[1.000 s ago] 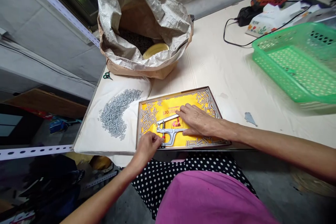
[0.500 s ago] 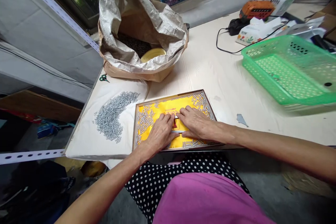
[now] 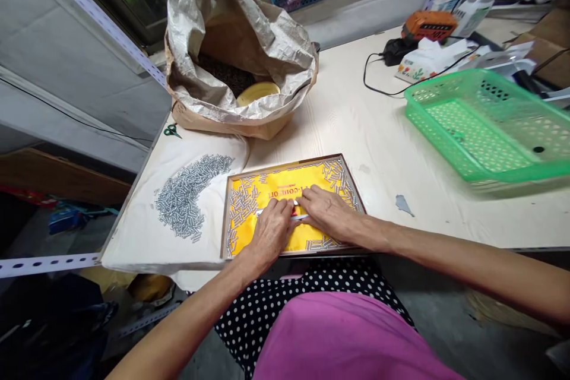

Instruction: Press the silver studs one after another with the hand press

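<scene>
My left hand [image 3: 272, 227] and my right hand [image 3: 326, 211] meet over the middle of a shallow tray [image 3: 225, 214] with a brown rim and a yellow printed bottom. Both sets of fingers are closed on a thin, flat, white-edged piece [image 3: 301, 217], mostly hidden beneath them. Short silvery rod-like pieces [image 3: 244, 200], too small to tell if springs or screws, lie along the tray's sides. A curved heap of the same pieces [image 3: 184, 197] rests on white cloth [image 3: 133, 237] to the left.
Behind the tray stands an open woven sack [image 3: 231, 122] holding dark small pieces and a yellow bowl [image 3: 258, 92]. Green-handled scissors [image 3: 172, 130] lie by the table's left edge. A green plastic basket [image 3: 485, 172], a tissue box [image 3: 414, 66] and an orange battery pack [image 3: 430, 25] are at right.
My hands have drawn closer together, with the fingers curled more over the white-edged piece. More of the red print behind them shows. The view has shifted slightly.
</scene>
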A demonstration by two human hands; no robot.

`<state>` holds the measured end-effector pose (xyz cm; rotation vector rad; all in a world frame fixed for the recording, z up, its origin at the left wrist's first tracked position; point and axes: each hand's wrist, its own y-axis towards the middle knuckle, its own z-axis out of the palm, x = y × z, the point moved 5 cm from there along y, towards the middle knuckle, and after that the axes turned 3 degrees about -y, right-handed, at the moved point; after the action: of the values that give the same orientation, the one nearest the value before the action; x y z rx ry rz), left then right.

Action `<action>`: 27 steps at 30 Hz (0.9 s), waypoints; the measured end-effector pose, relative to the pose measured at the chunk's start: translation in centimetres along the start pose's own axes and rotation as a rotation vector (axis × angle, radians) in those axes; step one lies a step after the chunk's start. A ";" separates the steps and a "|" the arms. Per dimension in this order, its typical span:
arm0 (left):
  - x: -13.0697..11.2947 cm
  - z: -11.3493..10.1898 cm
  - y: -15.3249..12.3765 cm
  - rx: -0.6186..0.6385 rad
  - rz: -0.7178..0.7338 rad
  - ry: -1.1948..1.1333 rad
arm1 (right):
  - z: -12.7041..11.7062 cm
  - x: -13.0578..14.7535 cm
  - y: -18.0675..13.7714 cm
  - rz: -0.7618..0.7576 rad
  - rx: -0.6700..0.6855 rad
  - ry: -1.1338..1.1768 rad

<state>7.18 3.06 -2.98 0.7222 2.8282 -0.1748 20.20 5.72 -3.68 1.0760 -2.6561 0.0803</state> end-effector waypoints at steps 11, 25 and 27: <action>-5.3 1.8 -3.3 -0.192 0.072 -0.256 | -0.7 -3.3 3.3 -0.115 -0.007 -0.115; 4.9 -3.2 -5.3 -0.005 -0.648 -0.111 | 1.4 1.7 -2.2 -0.092 0.118 0.211; 5.8 -2.6 -4.8 0.159 -0.733 -0.188 | 1.7 2.0 -2.0 -0.085 0.099 0.210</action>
<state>-0.63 1.94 -1.55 -0.3259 2.7715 -0.5481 19.84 2.67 -4.88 1.1415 -2.4389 0.2934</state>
